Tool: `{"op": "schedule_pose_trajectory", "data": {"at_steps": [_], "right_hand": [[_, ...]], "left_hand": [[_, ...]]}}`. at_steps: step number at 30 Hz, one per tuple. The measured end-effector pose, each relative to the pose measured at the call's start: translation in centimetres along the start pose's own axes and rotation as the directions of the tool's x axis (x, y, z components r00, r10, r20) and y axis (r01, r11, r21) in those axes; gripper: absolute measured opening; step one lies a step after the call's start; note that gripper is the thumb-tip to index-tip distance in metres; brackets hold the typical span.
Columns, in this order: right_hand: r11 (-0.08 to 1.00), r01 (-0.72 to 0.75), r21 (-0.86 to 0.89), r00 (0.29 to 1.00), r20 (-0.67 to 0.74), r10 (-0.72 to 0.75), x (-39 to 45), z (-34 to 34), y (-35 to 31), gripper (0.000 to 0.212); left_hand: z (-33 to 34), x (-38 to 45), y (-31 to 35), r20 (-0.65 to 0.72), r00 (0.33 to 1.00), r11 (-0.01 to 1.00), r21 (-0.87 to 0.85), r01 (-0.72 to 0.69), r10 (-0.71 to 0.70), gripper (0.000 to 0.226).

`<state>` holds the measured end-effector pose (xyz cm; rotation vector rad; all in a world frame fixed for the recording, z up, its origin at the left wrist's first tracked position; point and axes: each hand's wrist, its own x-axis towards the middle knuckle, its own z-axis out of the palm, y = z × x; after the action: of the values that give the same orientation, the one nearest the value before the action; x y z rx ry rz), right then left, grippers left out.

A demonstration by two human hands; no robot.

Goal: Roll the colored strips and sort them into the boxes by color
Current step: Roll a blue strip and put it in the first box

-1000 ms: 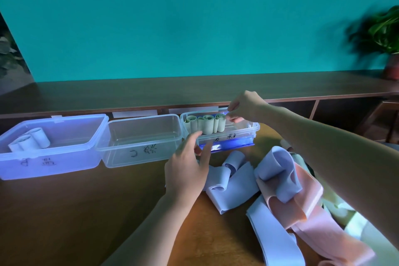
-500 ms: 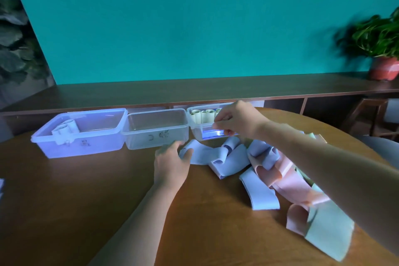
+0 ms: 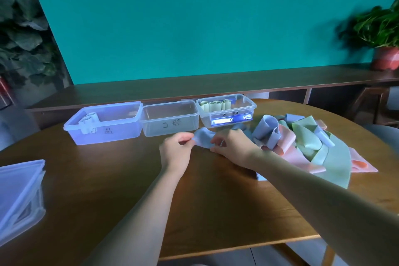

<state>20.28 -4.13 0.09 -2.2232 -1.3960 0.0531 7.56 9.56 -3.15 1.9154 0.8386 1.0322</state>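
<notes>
Blue strip point(image 3: 204, 139) lies on the tabletop point(image 3: 108, 179) between both hands, each grip pinching one end so rolling can begin, judging by the hold. Left hand point(image 3: 176, 150) and right hand point(image 3: 232, 147) sit just short of the boxes. Half a second earlier the right hand hovered at the green-roll box point(image 3: 248, 104); it has since dropped onto the strip.

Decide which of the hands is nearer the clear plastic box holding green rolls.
Right. The right hand sits just below the clear plastic box; the left hand lies further left.
</notes>
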Motion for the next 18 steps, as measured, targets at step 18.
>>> {"op": "schedule_pose_trajectory", "data": {"at_steps": [18], "right_hand": [[0.903, 0.183, 0.388, 0.97, -0.219, -0.103, 0.3, -2.8, -11.6, 0.023]], "left_hand": [[-13.0, -2.3, 6.9, -0.057, 0.97, 0.951, -0.188, -0.244, 0.237, 0.039]]}}
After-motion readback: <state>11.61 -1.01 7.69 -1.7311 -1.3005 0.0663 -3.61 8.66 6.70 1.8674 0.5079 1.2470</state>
